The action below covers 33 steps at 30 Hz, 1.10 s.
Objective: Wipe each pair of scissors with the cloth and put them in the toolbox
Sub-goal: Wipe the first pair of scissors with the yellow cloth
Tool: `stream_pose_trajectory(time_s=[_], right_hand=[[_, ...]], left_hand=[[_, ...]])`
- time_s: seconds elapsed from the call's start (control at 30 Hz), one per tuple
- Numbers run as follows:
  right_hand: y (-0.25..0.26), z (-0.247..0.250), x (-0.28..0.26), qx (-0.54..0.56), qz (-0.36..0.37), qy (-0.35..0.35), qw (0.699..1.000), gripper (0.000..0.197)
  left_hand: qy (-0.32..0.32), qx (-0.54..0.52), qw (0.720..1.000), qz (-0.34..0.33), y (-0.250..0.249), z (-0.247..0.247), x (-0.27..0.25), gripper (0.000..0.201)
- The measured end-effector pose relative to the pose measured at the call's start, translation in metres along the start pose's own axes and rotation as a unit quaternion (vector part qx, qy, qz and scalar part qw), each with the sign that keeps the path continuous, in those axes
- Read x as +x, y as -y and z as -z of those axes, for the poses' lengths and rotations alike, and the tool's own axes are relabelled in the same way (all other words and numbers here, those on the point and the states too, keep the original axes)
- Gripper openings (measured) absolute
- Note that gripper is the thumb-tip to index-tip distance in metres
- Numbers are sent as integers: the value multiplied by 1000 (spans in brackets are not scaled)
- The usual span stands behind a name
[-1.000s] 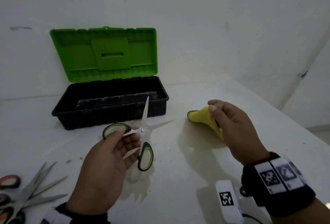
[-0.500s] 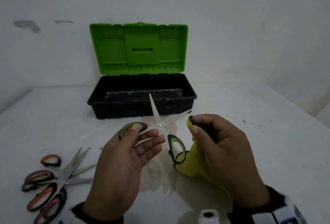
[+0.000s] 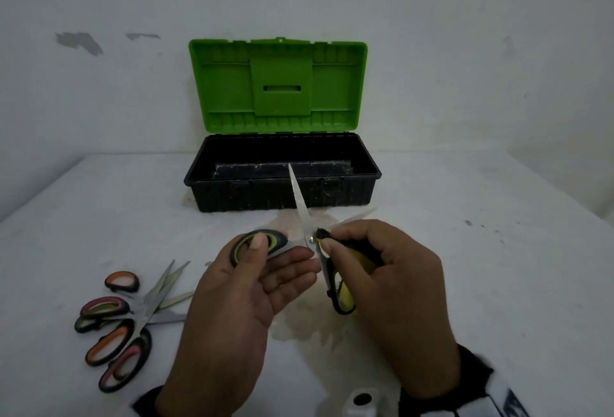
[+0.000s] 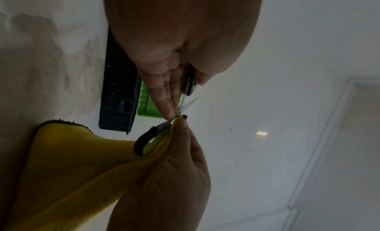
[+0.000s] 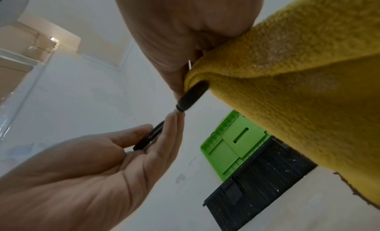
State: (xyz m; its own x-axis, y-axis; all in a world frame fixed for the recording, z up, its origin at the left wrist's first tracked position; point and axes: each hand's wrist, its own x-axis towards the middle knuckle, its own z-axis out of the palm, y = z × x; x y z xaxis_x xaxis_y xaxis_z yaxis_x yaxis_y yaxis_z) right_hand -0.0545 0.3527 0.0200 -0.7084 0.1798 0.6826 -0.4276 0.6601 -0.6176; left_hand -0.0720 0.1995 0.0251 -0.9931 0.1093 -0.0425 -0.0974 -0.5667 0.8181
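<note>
Clearly set up for wiping: green-handled scissors [image 3: 300, 227] held above the table [image 3: 498, 283], blades splayed wide, presumably so that each blade can be reached singly by the cloth [image 3: 347, 295]. Left hand [image 3: 239, 297] mostly open, fingers straight beneath one handle loop, thumb curled down onto that loop to pin it; in effect a light pinch, leaving the blades and the pivot free. Right hand [image 3: 388, 287] curled round the yellow cloth, thumb and forefinger nipping a fold of it against the scissors just beside the pivot, at the root of the right-pointing blade. Second handle loop hanging low, seen against the cloth from the left wrist; touching or just in front, impossible to say. Rest of the cloth trailing down under the right palm.

Toolbox [image 3: 282, 180] at the far side, near the wall, green lid raised, black tray open, probably ready for a drop-in with no further handling. No scissors visible inside. Other scissors [image 3: 133, 313] heaped at the near left, well apart from both hands, evidently awaiting their turn. Wiping judged barely begun, none stowed yet.
</note>
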Motion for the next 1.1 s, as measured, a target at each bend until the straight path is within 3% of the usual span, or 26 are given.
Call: stream_pose_trajectory(time_s=[0.1,0.37,0.57,0.73,0.87,1.1], right_hand=[[0,0,2,-9,-4,-21,1000,3],[-1,-2,3,5,-44,-32,999,11],[4,-6,-3,18,-26,-23,999,8],[-2,-5,1,21,-63,-54,996,9],[4,-11,-4,20,-41,-19,999,8],[-3,-3,5,24,-81,-56,995,10]], left_hand=[[14,9,1000,-6,0,-2,-3,40],[11,47,999,-20,3,0,-6,42],[18,-1,1000,4,1,-3,-9,39],[12,11,1000,19,1,-4,-9,31],[4,14,1000,14,-1,-3,-9,28],[-5,17,1000,14,0,-4,-10,29]])
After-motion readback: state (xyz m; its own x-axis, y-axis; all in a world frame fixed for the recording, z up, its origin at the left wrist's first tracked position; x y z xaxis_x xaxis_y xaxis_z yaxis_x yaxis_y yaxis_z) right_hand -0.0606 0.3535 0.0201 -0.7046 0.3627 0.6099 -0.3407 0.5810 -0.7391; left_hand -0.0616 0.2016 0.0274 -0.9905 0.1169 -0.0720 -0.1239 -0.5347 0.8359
